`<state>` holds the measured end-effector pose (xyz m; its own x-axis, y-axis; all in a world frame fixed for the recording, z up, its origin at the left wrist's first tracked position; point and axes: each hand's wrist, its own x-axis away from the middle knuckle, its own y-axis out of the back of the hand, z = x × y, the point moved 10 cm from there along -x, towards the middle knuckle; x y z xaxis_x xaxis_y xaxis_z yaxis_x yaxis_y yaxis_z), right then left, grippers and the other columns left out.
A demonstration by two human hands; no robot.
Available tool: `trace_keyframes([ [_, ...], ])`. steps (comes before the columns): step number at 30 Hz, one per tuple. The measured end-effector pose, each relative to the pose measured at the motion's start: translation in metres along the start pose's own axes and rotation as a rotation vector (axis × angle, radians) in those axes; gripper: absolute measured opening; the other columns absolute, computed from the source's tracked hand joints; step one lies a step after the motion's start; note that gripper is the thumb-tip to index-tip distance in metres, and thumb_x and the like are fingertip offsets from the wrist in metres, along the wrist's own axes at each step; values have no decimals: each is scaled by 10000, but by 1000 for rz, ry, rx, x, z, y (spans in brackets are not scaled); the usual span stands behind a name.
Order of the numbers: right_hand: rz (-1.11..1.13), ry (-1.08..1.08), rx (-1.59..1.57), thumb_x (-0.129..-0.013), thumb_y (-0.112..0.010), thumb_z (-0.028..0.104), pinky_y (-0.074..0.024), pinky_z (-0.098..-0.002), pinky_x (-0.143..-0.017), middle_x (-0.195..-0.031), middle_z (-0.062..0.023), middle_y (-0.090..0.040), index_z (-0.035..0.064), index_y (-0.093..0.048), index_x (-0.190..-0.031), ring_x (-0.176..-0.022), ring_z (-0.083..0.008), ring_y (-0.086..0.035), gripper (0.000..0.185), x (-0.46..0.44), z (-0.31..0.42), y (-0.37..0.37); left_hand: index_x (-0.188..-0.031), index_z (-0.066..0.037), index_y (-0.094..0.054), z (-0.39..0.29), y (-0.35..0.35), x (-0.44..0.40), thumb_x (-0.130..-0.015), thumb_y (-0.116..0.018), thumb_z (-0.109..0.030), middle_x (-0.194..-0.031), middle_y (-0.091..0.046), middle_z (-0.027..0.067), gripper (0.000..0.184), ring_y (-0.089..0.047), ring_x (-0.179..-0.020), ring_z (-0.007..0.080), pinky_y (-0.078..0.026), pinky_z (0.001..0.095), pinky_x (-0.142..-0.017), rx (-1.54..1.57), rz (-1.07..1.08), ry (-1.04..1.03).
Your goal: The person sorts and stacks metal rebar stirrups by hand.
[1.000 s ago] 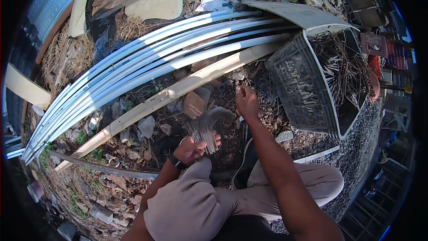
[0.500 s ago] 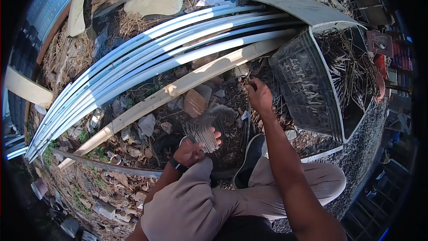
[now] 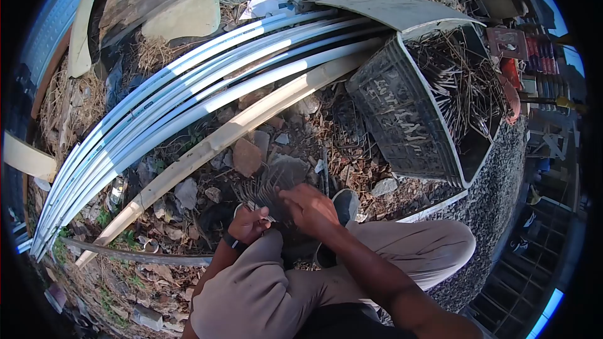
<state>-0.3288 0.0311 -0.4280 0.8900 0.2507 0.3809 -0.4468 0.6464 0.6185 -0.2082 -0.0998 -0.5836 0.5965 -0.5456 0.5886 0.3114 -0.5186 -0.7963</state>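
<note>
My left hand [image 3: 249,222], with a dark band at the wrist, is closed on a bundle of thin metal rods [image 3: 262,193] above my knee. The rods lie side by side and fan out over the dark ground. My right hand [image 3: 309,208] is just to the right of the bundle, its fingers pinched together. What they hold, if anything, is too small to make out. A tilted dark plastic crate [image 3: 402,110] with pale lettering lies to the right, full of thin bent rusty metal rods [image 3: 455,88].
Long white pipes [image 3: 188,81] and a cream-coloured length [image 3: 220,141] run across the ground on the left. Broken bricks [image 3: 247,157], stones and dry leaves lie in front of me. A pale board [image 3: 402,11] leans over the crate. Gravel [image 3: 496,182] stretches along the right.
My right hand has come back from the litter beside the crate to the bundle in my left hand. The left hand has shifted slightly, and the view has turned right.
</note>
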Motion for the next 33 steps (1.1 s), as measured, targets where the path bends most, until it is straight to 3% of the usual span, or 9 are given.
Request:
trace_keyframes([
  [3, -202, -148, 4, -928, -629, 192, -532, -432, -845, -1126, -173, -668, 61, -645, -1234, -1001, -349, -668, 333, -49, -54, 54, -1511, -24, -354, -25, -59, 3, -929, -686, -123, -1435, -560, 126, 678, -587, -1287, 258, -574, 237, -697, 63, 124, -64],
  [5, -499, -230, 476, -903, -647, 194, -541, -464, -848, -1106, -200, -643, 58, -629, -1204, -1000, -398, -662, 331, -67, -104, 95, -1516, -32, -342, -23, -57, -1, -930, -679, -109, -1461, -534, 132, 681, -560, -1321, 283, -580, 226, -692, 103, 187, -77],
  [7, -362, -563, 615, -884, -653, 190, -536, -482, -877, -1187, -219, -605, 29, -614, -1195, -1015, -409, -664, 352, -73, -151, 108, -1514, -42, -343, -24, -55, 0, -924, -676, -89, -1471, -521, 135, 679, -548, -1333, 291, -581, 228, -686, 99, 184, -68],
  [10, -268, -660, 619, -877, -643, 180, -534, -499, -890, -1247, -198, -570, 11, -608, -1178, -1044, -395, -658, 347, -86, -183, 101, -1509, -54, -349, -21, -56, 0, -916, -674, -64, -1480, -509, 134, 676, -535, -1346, 300, -577, 219, -678, 114, 156, -37],
  [19, -534, -348, 235, -916, -653, 258, -524, -457, -758, -885, -185, -696, 33, -629, -1075, -854, -361, -703, 277, -49, -113, 125, -1525, -41, -342, -24, -60, 2, -924, -673, -64, -1481, -516, 142, 687, -534, -1345, 306, -588, 217, -698, 62, 152, -74],
  [24, -314, -288, 94, -893, -714, 335, -527, -448, -705, -826, -178, -713, 35, -664, -1064, -765, -374, -700, 349, -23, -49, 103, -1512, -11, -362, -21, -54, 0, -915, -687, -65, -1482, -509, 174, 683, -530, -1349, 313, -610, 285, -759, 6, 86, -64],
  [27, -136, -255, 99, -897, -714, 360, -522, -408, -676, -808, -152, -711, 23, -682, -1078, -713, -308, -693, 384, -18, -27, 59, -1383, -17, -499, -17, -50, -4, -913, -703, -73, -1297, -619, 144, 516, -646, -1109, 241, -577, 310, -672, 10, 65, -57],
  [30, -10, -230, 35, -907, -699, 389, -529, -438, -714, -846, -164, -710, 31, -675, -1065, -775, -350, -696, 392, -12, -4, 14, -1117, -39, -659, 7, -2, -8, -907, -729, -89, -970, -697, 72, 228, -661, -762, 146, -495, 304, -558, -15, -24, 50],
  [33, 15, -187, 37, -911, -693, 393, -525, -468, -725, -856, -167, -704, 30, -663, -1012, -819, -379, -694, 377, -7, 5, -9, -844, -97, -639, -7, -26, 3, -905, -742, -97, -711, -563, -11, 120, -464, -547, 80, -370, 263, -495, -56, -117, 26],
])
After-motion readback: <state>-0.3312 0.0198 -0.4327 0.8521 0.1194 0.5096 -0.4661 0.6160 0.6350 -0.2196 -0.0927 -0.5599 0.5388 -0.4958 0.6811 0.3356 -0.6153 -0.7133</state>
